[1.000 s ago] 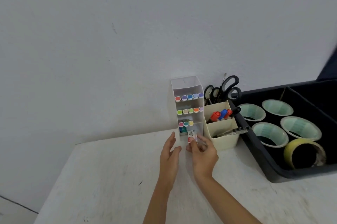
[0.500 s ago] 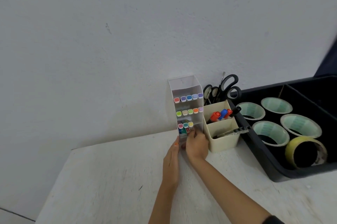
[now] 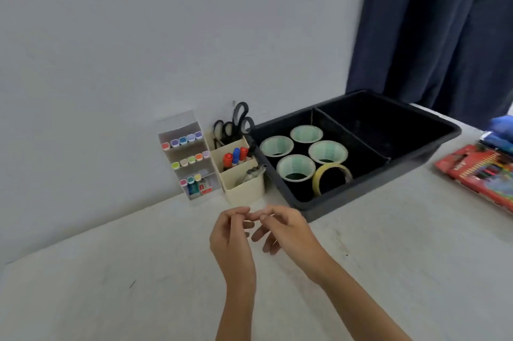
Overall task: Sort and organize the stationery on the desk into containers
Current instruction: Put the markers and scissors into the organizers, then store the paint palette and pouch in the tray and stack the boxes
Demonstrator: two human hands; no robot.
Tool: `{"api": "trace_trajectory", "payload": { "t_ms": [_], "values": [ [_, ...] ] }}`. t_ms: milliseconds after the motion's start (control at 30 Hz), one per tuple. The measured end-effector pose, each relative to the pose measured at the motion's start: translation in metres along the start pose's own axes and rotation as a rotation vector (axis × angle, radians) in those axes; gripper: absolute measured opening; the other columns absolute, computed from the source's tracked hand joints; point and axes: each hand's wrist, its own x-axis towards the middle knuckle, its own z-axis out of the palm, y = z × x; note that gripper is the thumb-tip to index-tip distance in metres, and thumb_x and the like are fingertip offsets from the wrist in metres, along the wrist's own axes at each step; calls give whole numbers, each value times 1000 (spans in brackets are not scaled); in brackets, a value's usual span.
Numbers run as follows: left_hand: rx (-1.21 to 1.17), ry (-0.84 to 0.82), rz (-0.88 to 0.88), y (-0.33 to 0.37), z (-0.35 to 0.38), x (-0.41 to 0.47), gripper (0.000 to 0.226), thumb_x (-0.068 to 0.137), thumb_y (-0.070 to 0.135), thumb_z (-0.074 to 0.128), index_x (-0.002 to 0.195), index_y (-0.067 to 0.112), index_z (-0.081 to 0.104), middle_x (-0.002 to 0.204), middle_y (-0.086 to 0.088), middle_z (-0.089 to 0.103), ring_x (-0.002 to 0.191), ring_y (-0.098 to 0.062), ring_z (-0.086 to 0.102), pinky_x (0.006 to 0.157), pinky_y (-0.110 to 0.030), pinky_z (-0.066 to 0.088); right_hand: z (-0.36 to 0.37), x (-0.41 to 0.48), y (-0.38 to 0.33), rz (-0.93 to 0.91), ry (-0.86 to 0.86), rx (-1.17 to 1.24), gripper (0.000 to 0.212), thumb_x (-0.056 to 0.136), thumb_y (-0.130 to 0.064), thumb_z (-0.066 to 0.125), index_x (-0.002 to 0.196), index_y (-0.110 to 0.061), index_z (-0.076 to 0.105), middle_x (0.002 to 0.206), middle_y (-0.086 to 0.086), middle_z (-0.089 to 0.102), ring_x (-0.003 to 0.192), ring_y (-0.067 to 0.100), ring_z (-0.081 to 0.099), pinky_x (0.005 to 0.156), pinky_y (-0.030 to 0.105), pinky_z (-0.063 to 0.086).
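Note:
My left hand (image 3: pixel 231 238) and my right hand (image 3: pixel 288 229) hover together above the white desk (image 3: pixel 111 271), fingers loosely curled, fingertips nearly touching, holding nothing. Behind them stands a clear tiered organizer (image 3: pixel 188 154) with rows of coloured highlighters and small boxes on its lowest shelf. Beside it a cream pen holder (image 3: pixel 244 188) carries markers, black scissors (image 3: pixel 236 124) and clips. A black tray (image 3: pixel 416 157) to the right holds several tape rolls (image 3: pixel 295 167) in its left compartment.
A red box of coloured pencils (image 3: pixel 483 171) lies at the desk's right edge, with blue items (image 3: pixel 499 132) behind it. A dark blue curtain (image 3: pixel 444 30) hangs at the back right. The wall runs right behind the containers.
Both hands have drawn back from the organizer's lowest shelf, leaving the small box there. The view has swung right, bringing the tray, curtain and pencil box into sight.

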Motion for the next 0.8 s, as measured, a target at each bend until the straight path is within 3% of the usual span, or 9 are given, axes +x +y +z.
{"api": "trace_trajectory", "payload": {
  "t_ms": [167, 433, 800],
  "values": [
    [-86, -146, 27, 20, 67, -64, 23, 90, 0, 47, 79, 7, 66, 74, -5, 66, 67, -9, 59, 58, -12, 45, -90, -50, -2, -7, 148, 74, 26, 98, -10, 42, 99, -8, 68, 76, 10, 69, 56, 17, 56, 55, 24, 45],
    [-58, -426, -67, 21, 183, -173, 25, 92, 3, 44, 81, 11, 66, 79, -6, 66, 72, -19, 60, 64, -26, 45, -248, -138, 23, 70, 535, 183, 26, 98, -12, 43, 96, -9, 69, 75, 11, 70, 55, 16, 59, 56, 25, 50],
    [-27, -686, -209, 10, 315, -248, 23, 91, 6, 45, 82, 11, 66, 74, -4, 68, 67, -13, 62, 57, -20, 45, -400, -151, 33, 65, 715, 85, 24, 92, -4, 44, 93, -4, 68, 70, 11, 65, 48, 15, 56, 44, 18, 44]
  ]
}}
